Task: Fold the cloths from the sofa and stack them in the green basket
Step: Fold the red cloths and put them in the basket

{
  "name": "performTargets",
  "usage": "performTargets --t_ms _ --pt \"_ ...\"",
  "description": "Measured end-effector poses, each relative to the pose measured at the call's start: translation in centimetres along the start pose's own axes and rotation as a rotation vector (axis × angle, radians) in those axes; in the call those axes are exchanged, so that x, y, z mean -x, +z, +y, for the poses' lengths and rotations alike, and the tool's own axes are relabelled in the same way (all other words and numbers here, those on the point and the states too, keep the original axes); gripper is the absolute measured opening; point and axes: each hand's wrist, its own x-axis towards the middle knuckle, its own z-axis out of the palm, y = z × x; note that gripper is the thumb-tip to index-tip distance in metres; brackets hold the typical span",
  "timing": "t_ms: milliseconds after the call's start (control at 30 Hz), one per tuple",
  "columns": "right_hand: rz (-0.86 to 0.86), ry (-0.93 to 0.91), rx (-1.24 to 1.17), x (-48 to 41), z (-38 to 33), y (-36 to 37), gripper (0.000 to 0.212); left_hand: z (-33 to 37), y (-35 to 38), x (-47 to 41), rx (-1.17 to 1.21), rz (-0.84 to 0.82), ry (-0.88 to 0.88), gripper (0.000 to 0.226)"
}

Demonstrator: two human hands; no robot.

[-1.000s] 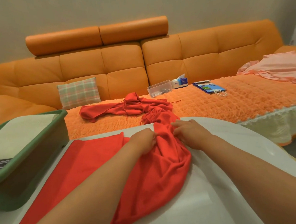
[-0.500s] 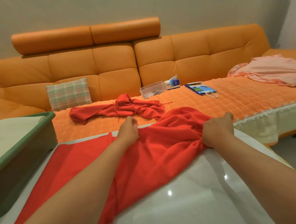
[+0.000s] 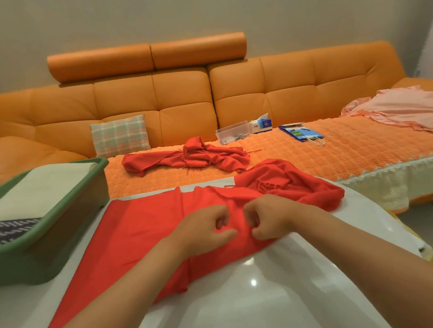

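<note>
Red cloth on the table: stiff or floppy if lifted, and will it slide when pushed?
Likely floppy: the red cloth bunches into soft folds at its right end. Probably light, as its flat part lies thin on the white table. It may slide easily: that surface looks glossy.

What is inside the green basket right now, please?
Inside the green basket lie a folded cream cloth and, nearer, a dark patterned cloth. Anything beneath them is covered, and the basket's left part is out of frame.

Home living rm: orange sofa (image 3: 185, 99), plaid cushion (image 3: 120, 136), tissue box (image 3: 261, 125).
</note>
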Motion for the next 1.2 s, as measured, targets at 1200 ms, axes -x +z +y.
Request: performTargets --t_ms 1200 --pt "-0.010 0.112 0.323 5.4 -8.4 -0.9 0.020 -0.8 -4.5 12.9 0.178 0.067 -0.123 0.026"
